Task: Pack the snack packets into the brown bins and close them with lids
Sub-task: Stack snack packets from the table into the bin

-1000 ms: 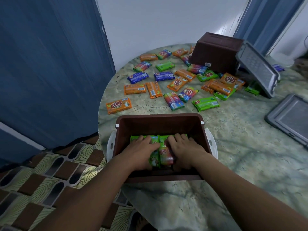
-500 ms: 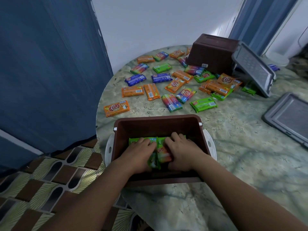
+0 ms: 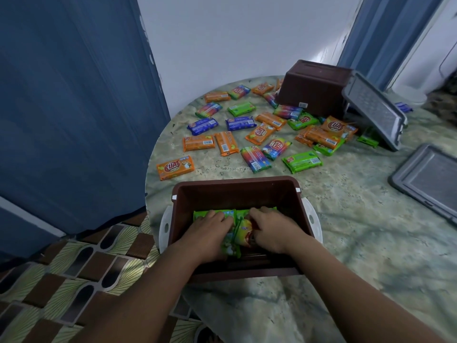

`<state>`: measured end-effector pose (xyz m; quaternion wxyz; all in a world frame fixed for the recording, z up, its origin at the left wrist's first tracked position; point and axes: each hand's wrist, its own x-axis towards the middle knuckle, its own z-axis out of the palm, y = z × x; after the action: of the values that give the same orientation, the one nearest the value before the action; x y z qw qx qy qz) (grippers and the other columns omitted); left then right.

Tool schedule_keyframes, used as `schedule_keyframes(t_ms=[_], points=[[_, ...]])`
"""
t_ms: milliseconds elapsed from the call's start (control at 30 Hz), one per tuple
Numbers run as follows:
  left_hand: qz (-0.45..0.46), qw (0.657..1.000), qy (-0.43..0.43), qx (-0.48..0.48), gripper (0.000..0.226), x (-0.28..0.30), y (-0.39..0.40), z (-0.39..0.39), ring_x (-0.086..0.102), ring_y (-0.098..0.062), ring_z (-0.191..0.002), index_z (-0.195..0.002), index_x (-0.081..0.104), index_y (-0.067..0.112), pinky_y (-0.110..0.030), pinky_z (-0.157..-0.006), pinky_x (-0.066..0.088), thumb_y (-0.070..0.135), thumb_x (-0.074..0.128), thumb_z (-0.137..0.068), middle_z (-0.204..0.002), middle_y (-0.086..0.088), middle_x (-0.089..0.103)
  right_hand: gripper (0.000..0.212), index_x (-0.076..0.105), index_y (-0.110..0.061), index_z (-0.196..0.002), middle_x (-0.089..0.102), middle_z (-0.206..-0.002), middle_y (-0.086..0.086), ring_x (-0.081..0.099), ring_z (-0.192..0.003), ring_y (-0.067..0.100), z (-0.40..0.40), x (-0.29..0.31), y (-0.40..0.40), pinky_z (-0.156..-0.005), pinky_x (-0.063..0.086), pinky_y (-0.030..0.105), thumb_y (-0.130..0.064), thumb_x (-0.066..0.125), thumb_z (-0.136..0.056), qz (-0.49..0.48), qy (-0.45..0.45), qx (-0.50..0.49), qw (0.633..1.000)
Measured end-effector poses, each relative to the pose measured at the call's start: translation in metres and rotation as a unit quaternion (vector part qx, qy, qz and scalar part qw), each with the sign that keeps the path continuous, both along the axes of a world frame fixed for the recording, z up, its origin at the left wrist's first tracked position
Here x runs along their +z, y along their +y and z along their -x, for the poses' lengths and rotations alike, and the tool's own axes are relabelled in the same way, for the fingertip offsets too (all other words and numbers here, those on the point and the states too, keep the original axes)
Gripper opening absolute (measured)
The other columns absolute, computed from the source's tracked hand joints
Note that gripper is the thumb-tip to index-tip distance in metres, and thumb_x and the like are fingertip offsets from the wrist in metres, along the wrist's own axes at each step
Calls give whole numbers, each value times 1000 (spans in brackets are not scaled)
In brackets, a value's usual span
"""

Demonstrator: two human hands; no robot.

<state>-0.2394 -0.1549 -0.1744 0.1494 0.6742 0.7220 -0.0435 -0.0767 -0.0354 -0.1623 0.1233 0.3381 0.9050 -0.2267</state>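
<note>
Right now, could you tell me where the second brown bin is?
The second brown bin lies overturned at the table's far right, beside the leaning grey lid.

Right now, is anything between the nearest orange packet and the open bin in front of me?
Nothing visible: the orange packet lies on bare table just beyond the open brown bin's far left corner, but both hands, left hand and right hand, are inside pressing the green packets.

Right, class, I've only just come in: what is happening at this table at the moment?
A person has both hands inside the near brown bin. The left hand and right hand press on green snack packets lying in its bottom. Many more loose packets lie scattered on the table. A second brown bin sits upside down at the far side, with two grey lids nearby. Neither bin is closed yet.
</note>
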Motion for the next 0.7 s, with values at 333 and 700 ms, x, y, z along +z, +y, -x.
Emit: schedule_keyframes(t_ms=[333,700], points=[[-4,1000,-3,-3,54,1,0,1,40,-23,-112,-118,45,26,-36,-76,32,45,78,-79,-118,1,46,41,56,-20,-129,58,-128,9,57,-117,33,1,-3,1,-92,53,45,-27,54,-89,-9,6,5,1000],[6,1000,-7,6,63,0,0,1,38,-23,-117,-125,45,26,-40,-89,38,46,79,-76,-124,1,45,92,36,-20,-141,45,-136,8,48,-123,31,-1,-10,1,-91,52,41,-49,87,-70,-76,-45,94,992]])
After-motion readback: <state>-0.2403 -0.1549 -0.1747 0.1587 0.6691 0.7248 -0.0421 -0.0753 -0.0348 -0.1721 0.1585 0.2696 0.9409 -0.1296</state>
